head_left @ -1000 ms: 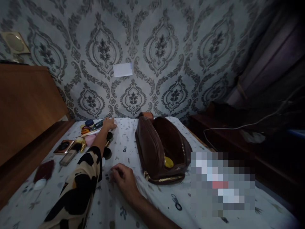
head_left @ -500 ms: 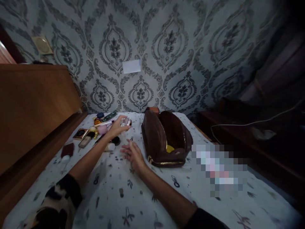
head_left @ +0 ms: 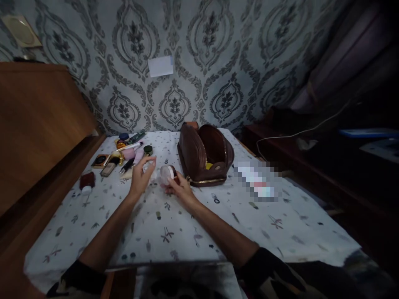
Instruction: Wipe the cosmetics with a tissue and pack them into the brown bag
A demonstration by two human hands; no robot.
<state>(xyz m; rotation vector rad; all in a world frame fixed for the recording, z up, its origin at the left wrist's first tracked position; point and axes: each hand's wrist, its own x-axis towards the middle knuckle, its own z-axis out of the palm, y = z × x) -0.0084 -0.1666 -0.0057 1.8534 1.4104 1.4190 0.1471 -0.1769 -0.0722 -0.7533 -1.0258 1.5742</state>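
Note:
A small round jar (head_left: 167,174), clear with a brownish part, is in my right hand (head_left: 180,187), fingers wrapped round its right side. My left hand (head_left: 141,174) is just left of the jar, thumb and fingers apart, with a whitish blurred shape near the fingertips. Right behind my right hand stands the open brown bag (head_left: 192,153), something yellow (head_left: 208,165) inside it. Left of my left hand lie cosmetics: a pink item (head_left: 128,153), a compact (head_left: 100,160), a dark green round lid or jar (head_left: 148,150) and a dark red bottle (head_left: 87,180).
A patterned white cloth (head_left: 124,245) covers the table. A wooden panel (head_left: 40,133) borders the left side and a papered wall (head_left: 174,37) the back. To the right are a pixelated patch and a thin cable (head_left: 293,136).
My left hand has come back from the cosmetics toward my right hand. The jar it held is now in my right hand. The view has shifted, showing the table's front edge.

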